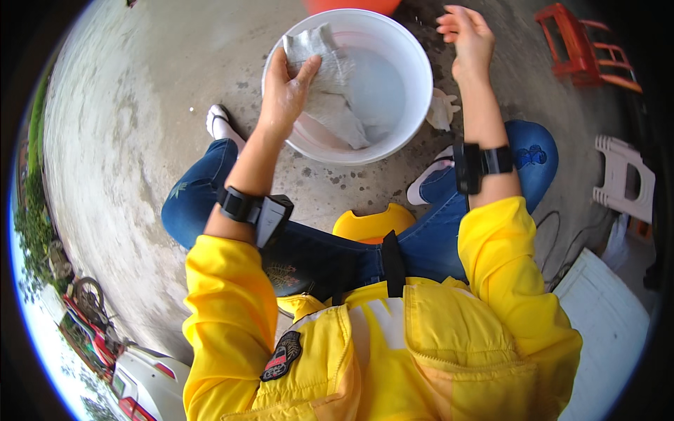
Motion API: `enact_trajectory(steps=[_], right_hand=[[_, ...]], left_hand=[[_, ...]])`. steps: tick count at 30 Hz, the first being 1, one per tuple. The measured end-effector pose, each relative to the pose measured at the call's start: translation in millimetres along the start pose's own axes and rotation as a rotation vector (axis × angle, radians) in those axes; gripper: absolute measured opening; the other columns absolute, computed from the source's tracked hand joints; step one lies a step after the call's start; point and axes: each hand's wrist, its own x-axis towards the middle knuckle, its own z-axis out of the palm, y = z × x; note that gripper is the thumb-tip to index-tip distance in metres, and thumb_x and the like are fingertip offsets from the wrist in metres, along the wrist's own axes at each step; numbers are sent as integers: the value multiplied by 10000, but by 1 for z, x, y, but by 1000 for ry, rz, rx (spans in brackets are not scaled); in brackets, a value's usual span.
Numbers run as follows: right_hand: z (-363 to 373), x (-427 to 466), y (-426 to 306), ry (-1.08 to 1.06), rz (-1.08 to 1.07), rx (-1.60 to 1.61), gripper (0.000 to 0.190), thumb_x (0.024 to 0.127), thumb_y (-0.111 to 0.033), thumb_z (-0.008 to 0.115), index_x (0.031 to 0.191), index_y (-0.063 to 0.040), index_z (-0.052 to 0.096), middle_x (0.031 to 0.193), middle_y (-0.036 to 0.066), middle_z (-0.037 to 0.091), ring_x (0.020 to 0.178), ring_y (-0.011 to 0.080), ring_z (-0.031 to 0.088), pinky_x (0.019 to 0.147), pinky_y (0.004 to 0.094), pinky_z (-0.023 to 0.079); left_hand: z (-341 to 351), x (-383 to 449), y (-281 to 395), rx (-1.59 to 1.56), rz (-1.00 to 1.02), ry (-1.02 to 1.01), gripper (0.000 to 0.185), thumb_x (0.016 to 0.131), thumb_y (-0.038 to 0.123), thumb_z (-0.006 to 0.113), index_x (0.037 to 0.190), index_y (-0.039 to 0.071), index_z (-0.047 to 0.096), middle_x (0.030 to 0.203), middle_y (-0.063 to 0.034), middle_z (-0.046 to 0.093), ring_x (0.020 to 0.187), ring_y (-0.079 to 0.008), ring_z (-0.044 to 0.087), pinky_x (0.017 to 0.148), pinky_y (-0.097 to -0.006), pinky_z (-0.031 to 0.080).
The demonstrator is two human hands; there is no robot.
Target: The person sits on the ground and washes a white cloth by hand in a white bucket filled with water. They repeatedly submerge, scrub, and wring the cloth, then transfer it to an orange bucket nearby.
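My left hand [286, 94] grips a wet whitish-grey cloth [321, 66] at the left rim of a round white plastic tub [419, 113]. Its lower part hangs down inside, against the tub's wall and partly in the cloudy water [382, 87]. Beyond the right side of the tub, my right hand [468, 44] is raised in the air. Its fingers are loosely bent and nothing shows in them. Below that hand, a pale crumpled item [441, 109] lies on the floor against the tub; its kind is unclear.
Wet spots mark the concrete floor [131, 131]. A red container [350, 5] touches the far edge of view. To the right are a red plastic stool [576, 50], a whitish plastic stool [626, 176] and a pale panel [603, 310]. Parked motorbikes [89, 326] stand at lower left.
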Motion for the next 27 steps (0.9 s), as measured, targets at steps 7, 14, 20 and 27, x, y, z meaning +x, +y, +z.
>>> enact_trajectory(steps=[7, 14, 20, 27], right_hand=[[-106, -85, 152, -516, 816, -1500, 289, 903, -255, 536, 1111, -90, 650, 1137, 179, 612, 1085, 338, 576, 911, 456, 464], [-117, -177, 173, -388, 432, -1600, 583, 881, -114, 594, 1388, -189, 315, 1396, 137, 328, 1287, 349, 334, 1011, 490, 356], [-116, -182, 191, -472, 418, -1595, 459, 914, -79, 528, 1340, -137, 369, 1281, 162, 450, 1126, 360, 497, 893, 471, 435], [-83, -105, 175, 207, 737, -756, 371, 903, -112, 525, 1261, -112, 430, 894, 89, 555, 715, 245, 554, 575, 387, 446]], left_hand=[[41, 43, -64, 1006, 53, -526, 419, 847, 209, 628, 1178, -1, 482, 980, -266, 607, 898, -453, 588, 787, -452, 471], [79, 36, -118, 1234, -187, -876, 344, 858, 125, 533, 1181, 8, 519, 1054, -263, 605, 969, -431, 584, 829, -463, 474], [74, 25, -73, 829, -454, -702, 369, 926, 158, 510, 1252, -14, 497, 1094, -188, 610, 1002, -323, 600, 861, -419, 480], [35, -11, 22, -461, -644, -326, 360, 903, 44, 556, 1260, 26, 507, 1144, -93, 615, 1046, -199, 600, 951, -344, 459]])
